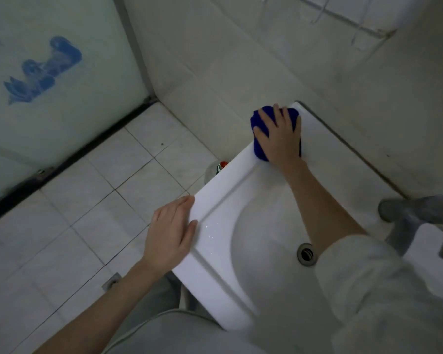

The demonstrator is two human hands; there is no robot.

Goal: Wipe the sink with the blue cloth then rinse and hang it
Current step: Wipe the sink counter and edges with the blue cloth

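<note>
A white ceramic sink (215, 200) runs diagonally across the view, its drain (306, 253) in the basin. The blue cloth (262, 123) lies bunched on the sink's far left corner, partly over the edge. My right hand (279, 135) presses flat on top of the cloth with fingers spread, hiding most of it. My left hand (173, 233) rests flat on the sink's left rim, fingers straight, holding nothing.
A grey faucet (420, 218) stands at the right by the tiled wall. A bottle with a red cap (221, 166) sits on the floor below the sink's corner. A frosted glass door (49, 85) stands at left, and a floor drain (112, 281) is set in the tiles.
</note>
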